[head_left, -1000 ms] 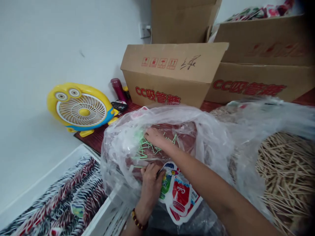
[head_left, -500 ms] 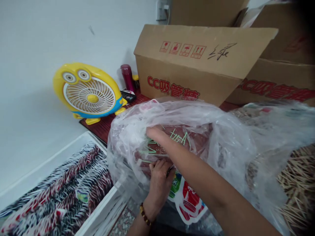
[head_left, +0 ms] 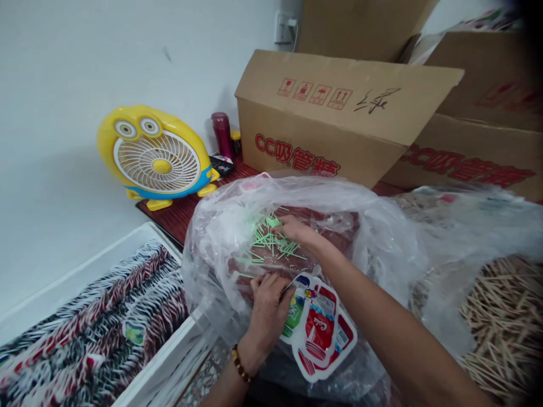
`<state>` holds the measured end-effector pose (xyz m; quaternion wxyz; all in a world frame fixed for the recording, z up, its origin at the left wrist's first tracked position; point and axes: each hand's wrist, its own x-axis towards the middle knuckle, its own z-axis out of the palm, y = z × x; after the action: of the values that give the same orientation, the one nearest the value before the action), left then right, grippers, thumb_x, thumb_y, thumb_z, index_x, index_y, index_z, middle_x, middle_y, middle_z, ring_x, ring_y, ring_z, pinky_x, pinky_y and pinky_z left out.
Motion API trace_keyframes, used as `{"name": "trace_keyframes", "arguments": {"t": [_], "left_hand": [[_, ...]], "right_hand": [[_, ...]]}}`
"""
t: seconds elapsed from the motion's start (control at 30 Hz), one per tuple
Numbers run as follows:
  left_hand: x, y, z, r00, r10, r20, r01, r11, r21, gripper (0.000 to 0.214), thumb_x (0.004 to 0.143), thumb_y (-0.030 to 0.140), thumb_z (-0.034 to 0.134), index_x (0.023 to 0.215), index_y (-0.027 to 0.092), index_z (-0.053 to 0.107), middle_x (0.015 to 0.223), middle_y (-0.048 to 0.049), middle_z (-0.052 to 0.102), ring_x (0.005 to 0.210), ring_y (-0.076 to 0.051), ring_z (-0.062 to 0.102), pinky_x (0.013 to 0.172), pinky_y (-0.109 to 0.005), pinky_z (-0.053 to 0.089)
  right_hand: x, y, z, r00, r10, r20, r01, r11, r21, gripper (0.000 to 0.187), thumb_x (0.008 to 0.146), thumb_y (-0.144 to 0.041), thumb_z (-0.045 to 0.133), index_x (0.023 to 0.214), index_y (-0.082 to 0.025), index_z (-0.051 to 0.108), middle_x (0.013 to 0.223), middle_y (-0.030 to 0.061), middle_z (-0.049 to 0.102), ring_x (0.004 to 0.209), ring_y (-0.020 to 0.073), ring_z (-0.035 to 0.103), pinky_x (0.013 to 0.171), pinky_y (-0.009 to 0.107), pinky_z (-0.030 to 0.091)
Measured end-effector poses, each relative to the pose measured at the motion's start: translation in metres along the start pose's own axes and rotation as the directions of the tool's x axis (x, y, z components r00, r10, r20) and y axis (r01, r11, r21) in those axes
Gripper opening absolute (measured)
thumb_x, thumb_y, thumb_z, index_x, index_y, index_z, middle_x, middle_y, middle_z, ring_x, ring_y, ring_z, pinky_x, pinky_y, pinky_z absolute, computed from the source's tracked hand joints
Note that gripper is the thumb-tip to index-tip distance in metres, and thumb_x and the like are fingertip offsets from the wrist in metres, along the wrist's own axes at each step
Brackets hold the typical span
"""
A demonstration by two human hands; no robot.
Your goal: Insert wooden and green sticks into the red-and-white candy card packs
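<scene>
My left hand is closed on the edge of a printed pouch, one of a few overlapping ones with red Cola and green designs. My right hand reaches into a large clear plastic bag, its fingertips among thin green straws. Those fingers look drawn together at the pile, though the tips are partly hidden. The straws lie loosely crossed on a reddish-brown surface inside the bag, with small pale crumbs around them.
A white bin of densely packed printed pouches stands at left. Behind are a yellow fan, a maroon bottle and cardboard boxes. Many beige sticks lie in plastic at right.
My right hand has drawn back to the right from the bag's left side. A bigger heap of green straws now shows. The printed pouches have come further into view beside my left hand.
</scene>
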<state>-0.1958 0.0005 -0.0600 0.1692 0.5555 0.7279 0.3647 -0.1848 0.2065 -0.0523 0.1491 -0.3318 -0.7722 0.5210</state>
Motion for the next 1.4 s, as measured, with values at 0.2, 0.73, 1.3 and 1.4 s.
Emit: {"name": "trace_keyframes", "arguments": {"t": [0.2, 0.73, 1.3, 1.4], "left_hand": [[-0.002, 0.007, -0.005, 0.999, 0.047, -0.014, -0.047, 0.999, -0.016, 0.016, 0.091, 0.022, 0.05, 0.079, 0.02, 0.061, 0.082, -0.0037, 0.063, 0.085, -0.021, 0.055, 0.081, -0.035, 0.034], [-0.002, 0.004, -0.016, 0.934, -0.283, 0.22, 0.358, 0.694, -0.625, 0.02, 0.085, 0.037, 0.058, 0.09, 0.019, 0.066, 0.078, -0.0007, 0.066, 0.069, -0.015, 0.056, 0.062, -0.022, 0.044], [-0.015, 0.01, -0.025, 0.875, -0.259, 0.409, 0.477, 0.606, -0.637, 0.024, 0.081, 0.039, 0.065, 0.079, 0.015, 0.064, 0.07, -0.0012, 0.065, 0.062, -0.012, 0.056, 0.056, -0.02, 0.041], [-0.016, 0.008, -0.025, 0.886, -0.256, 0.386, 0.458, 0.607, -0.649, 0.024, 0.08, 0.038, 0.065, 0.075, 0.015, 0.061, 0.068, 0.0002, 0.063, 0.059, -0.011, 0.053, 0.054, -0.02, 0.04]], "right_hand": [[-0.045, 0.006, -0.02, 1.0, 0.009, 0.018, -0.011, 0.991, 0.135, 0.018, 0.077, -0.033, 0.052, 0.072, -0.017, 0.059, 0.066, 0.0002, 0.065, 0.058, 0.0122, 0.056, 0.056, 0.023, 0.043], [-0.114, 0.031, -0.014, 0.995, -0.03, -0.091, 0.058, 0.943, 0.329, 0.02, 0.082, -0.038, 0.056, 0.088, -0.019, 0.06, 0.073, -0.0021, 0.063, 0.063, 0.0125, 0.052, 0.059, 0.024, 0.039], [-0.094, 0.04, -0.028, 0.979, -0.004, -0.203, 0.045, 0.979, 0.2, 0.019, 0.072, -0.029, 0.066, 0.059, -0.018, 0.058, 0.057, -0.0037, 0.059, 0.055, 0.011, 0.048, 0.056, 0.023, 0.039], [-0.098, 0.041, -0.03, 0.977, 0.013, -0.213, 0.041, 0.969, 0.244, 0.019, 0.077, -0.034, 0.062, 0.066, -0.018, 0.062, 0.064, -0.0006, 0.065, 0.058, 0.0128, 0.056, 0.061, 0.025, 0.045]]}}
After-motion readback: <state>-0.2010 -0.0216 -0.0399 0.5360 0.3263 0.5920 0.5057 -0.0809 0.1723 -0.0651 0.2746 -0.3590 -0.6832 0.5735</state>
